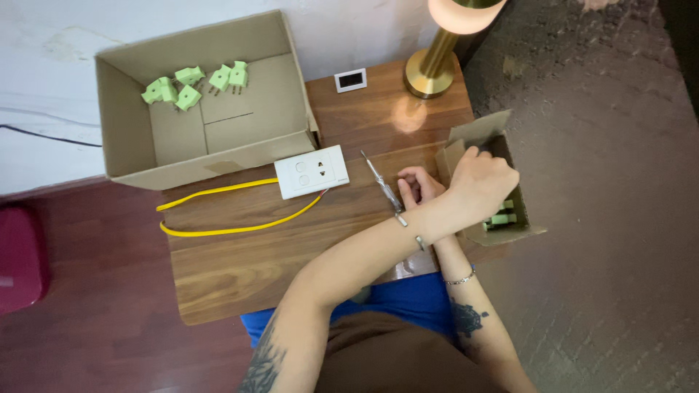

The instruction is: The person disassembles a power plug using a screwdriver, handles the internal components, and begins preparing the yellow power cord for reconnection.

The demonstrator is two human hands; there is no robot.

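Left hand (pixel 482 182) reaches into the small box (pixel 520 231) at the table's (pixel 240 269) right edge.
Its fingers are hidden inside, grip cannot be told; right hand (pixel 419 187), loosely curled, rests by the screwdriver (pixel 382 183). Advise lifting one green plug (pixel 502 217) cleanly.

A wooden worktop (pixel 291 247) stands against a pale wall (pixel 145 22), above dark red-brown floorboards (pixel 95 342). A brass lamp (pixel 431 69) glows at the back edge, throwing a warm patch on the wood. A grey speckled carpet (pixel 604 182) covers the floor alongside, and a dark red seat (pixel 20 255) stands opposite.
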